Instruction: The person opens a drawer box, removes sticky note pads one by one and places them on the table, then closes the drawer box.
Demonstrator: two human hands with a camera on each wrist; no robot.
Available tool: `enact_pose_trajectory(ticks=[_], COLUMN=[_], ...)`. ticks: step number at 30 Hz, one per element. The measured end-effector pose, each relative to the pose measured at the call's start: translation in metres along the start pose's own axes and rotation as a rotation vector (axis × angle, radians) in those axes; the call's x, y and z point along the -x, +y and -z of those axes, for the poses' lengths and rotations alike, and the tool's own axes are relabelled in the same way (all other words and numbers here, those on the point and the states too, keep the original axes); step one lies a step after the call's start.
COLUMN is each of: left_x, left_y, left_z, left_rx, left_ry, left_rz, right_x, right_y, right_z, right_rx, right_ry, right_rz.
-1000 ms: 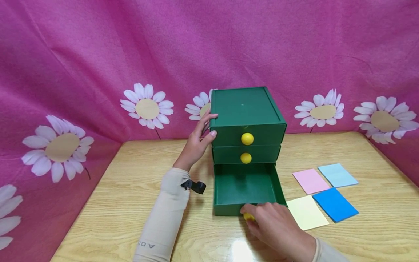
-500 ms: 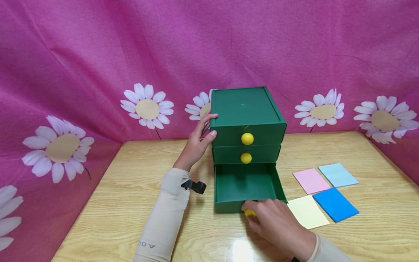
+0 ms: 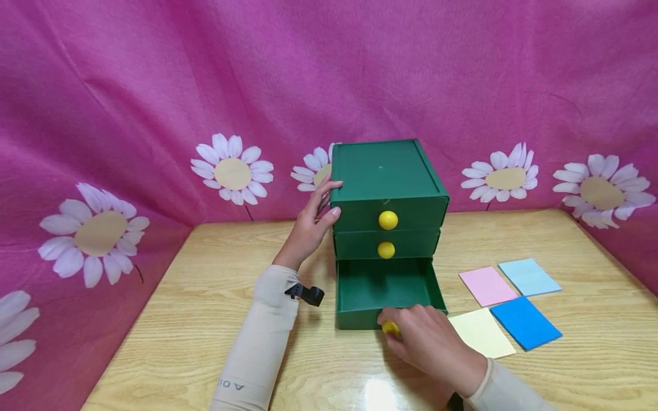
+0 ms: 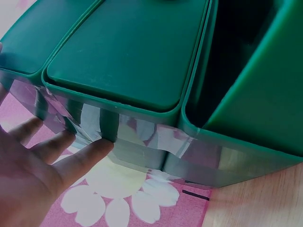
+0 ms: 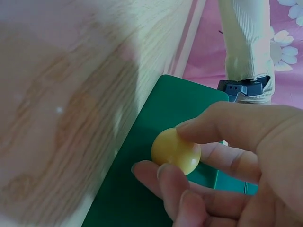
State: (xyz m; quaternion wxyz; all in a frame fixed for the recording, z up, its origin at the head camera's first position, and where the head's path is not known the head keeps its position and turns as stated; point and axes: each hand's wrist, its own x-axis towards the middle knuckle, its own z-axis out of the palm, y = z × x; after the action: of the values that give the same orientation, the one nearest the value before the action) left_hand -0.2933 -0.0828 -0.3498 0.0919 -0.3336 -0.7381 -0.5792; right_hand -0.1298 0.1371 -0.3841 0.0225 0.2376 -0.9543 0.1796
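A green cabinet of three stacked drawers (image 3: 382, 171) stands on the table, its bottom drawer (image 3: 360, 321) pulled out with a bare floor showing inside. My left hand (image 3: 303, 234) rests on the cabinet's left side, thumb by the front edge of the top drawer. In the left wrist view its fingers (image 4: 87, 158) are nearly straight against the side wall. With thumb and fingers my right hand (image 3: 434, 345) pinches the round yellow knob (image 5: 176, 151) of the bottom drawer. The upper two drawers are closed, each with its own yellow knob (image 3: 388, 220).
Right of the cabinet lie four-sided paper pads: pink (image 3: 487, 286), light blue (image 3: 529, 277), blue (image 3: 526, 323) and pale yellow (image 3: 483, 333), the yellow one close beside the drawer. A pink cloth with white daisies (image 3: 329, 85) hangs behind the wooden table (image 3: 216, 274).
The bottom drawer has slid a little way inward, with my right hand moving along on its knob. My left hand has stayed against the cabinet.
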Motion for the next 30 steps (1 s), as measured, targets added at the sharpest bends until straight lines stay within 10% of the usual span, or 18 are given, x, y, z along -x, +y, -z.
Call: enact_pose_trajectory(ticks=[17, 24, 30], left_x=[-0.001, 0.005, 0.002], left_y=[-0.001, 0.031, 0.009], left_z=[0.000, 0.000, 0.000], left_rx=[-0.007, 0.006, -0.003], left_ry=[-0.004, -0.014, -0.008], left_rz=[-0.002, 0.017, 0.018], right_x=[-0.016, -0.023, -0.029], right_y=[0.007, 0.011, 0.016], right_z=[-0.002, -0.002, -0.002], right_rx=[0.002, 0.010, 0.004], right_ry=[0.049, 0.048, 0.051], right_rz=[-0.014, -0.028, -0.028])
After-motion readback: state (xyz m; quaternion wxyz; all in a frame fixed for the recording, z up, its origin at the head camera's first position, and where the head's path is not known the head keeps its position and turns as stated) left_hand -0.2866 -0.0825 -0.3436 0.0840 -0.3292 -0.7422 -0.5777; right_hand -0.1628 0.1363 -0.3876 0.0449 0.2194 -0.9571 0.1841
